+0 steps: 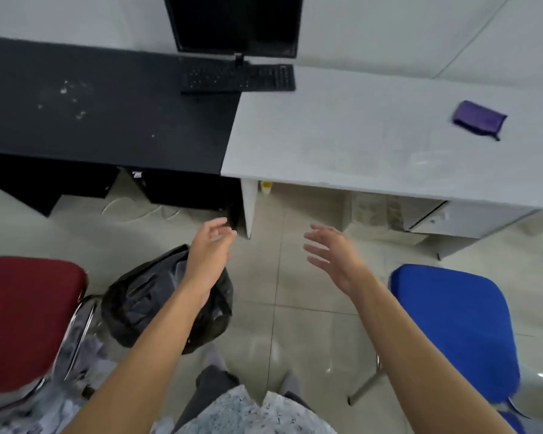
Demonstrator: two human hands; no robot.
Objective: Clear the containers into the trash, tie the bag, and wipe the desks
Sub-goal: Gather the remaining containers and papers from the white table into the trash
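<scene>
A black trash bag [145, 302] sits closed on the floor between the two chairs, partly behind my left forearm. My left hand [209, 249] hovers above it with fingers loosely curled, holding nothing. Over the floor tiles my right hand [329, 252] is spread with straight fingers, also empty. A purple cloth [478, 118] lies folded at the far right of the white desk [342, 126]. The black desk [107, 104] on the left carries white crumbs and specks [68, 95]. Faint smears show on the white desk near its front edge.
A monitor [235, 23] and a black keyboard [237, 77] stand at the back where the desks meet. A red chair [25, 314] is at my left and a blue chair [455, 327] at my right. Cables and a computer case lie under the black desk.
</scene>
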